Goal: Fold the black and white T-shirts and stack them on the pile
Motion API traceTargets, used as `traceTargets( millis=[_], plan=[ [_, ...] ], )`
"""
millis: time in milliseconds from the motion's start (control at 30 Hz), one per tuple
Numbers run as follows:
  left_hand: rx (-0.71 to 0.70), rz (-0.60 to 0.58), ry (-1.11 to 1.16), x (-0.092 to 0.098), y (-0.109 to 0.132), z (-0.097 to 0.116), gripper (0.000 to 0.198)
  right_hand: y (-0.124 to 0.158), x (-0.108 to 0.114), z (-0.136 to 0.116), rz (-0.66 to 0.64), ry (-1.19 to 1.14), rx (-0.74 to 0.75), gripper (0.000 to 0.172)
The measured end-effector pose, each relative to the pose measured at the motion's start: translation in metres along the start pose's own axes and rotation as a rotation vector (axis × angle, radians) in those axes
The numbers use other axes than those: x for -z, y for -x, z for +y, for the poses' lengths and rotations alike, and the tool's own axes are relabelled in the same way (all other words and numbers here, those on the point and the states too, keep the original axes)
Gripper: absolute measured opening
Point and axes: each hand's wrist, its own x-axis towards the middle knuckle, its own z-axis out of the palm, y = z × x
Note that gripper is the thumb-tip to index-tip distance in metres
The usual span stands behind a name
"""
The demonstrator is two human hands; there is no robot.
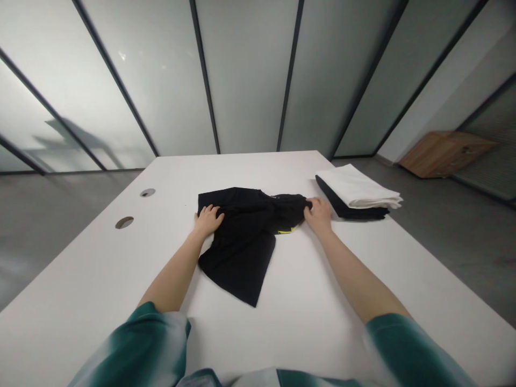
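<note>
A black garment (245, 231) lies partly folded on the white table (133, 279), one flap pointing toward me and a small yellow patch showing at its right part. My left hand (208, 219) rests on the garment's left side, fingers spread and palm down. At the garment's right end, my right hand (319, 214) has its fingers closed on the black cloth. The fingertips of that hand are partly hidden by the fabric.
To the right of my right hand, a folded white cloth (358, 185) lies on a folded black cloth (342, 208). Two round holes are in the table at the left. A wooden cabinet (443, 153) stands on the floor at the far right.
</note>
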Motion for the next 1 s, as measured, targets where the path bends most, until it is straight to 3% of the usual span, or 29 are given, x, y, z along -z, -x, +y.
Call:
traceTargets(
  millis=[133, 233, 300, 400, 500, 600, 733, 800, 867, 933, 1000],
  plan=[
    [-0.133, 0.162, -0.002, -0.001, 0.001, -0.001, 0.045, 0.009, 0.001, -0.021, -0.204, -0.135, 0.271, 0.036],
    [-0.312, 0.117, 0.029, -0.003, 0.001, 0.003, 0.054, 0.015, -0.005, -0.038, -0.375, -0.081, 0.367, 0.038],
    [-0.337, 0.063, 0.031, -0.001, 0.001, 0.005, 0.053, 0.013, -0.008, -0.040, -0.426, -0.038, 0.351, 0.030],
    [-0.252, 0.039, -0.037, 0.008, 0.002, 0.008, 0.042, 0.005, -0.005, -0.025, -0.344, 0.031, 0.212, 0.026],
    [-0.114, 0.023, -0.136, 0.020, 0.004, 0.012, 0.034, -0.002, 0.005, 0.003, -0.150, 0.137, -0.076, 0.030],
    [0.009, -0.069, -0.168, 0.030, 0.005, 0.014, 0.040, -0.006, 0.012, 0.021, -0.007, 0.161, -0.268, 0.031],
    [-0.014, -0.269, -0.130, 0.042, 0.002, 0.010, 0.051, -0.009, 0.016, 0.017, 0.188, 0.034, -0.111, 0.031],
    [0.001, -0.244, -0.137, 0.048, -0.003, 0.006, 0.049, -0.013, 0.014, 0.007, 0.237, -0.027, -0.006, 0.033],
    [0.033, -0.137, -0.167, 0.051, -0.010, 0.004, 0.044, -0.018, 0.009, -0.004, 0.177, -0.055, 0.058, 0.034],
    [0.018, -0.051, -0.183, 0.049, -0.019, 0.005, 0.043, -0.027, 0.001, -0.012, 0.020, -0.060, 0.104, 0.037],
    [-0.067, -0.038, -0.162, 0.041, -0.029, 0.009, 0.045, -0.038, -0.010, -0.016, -0.152, -0.044, 0.136, 0.043]
  ],
)
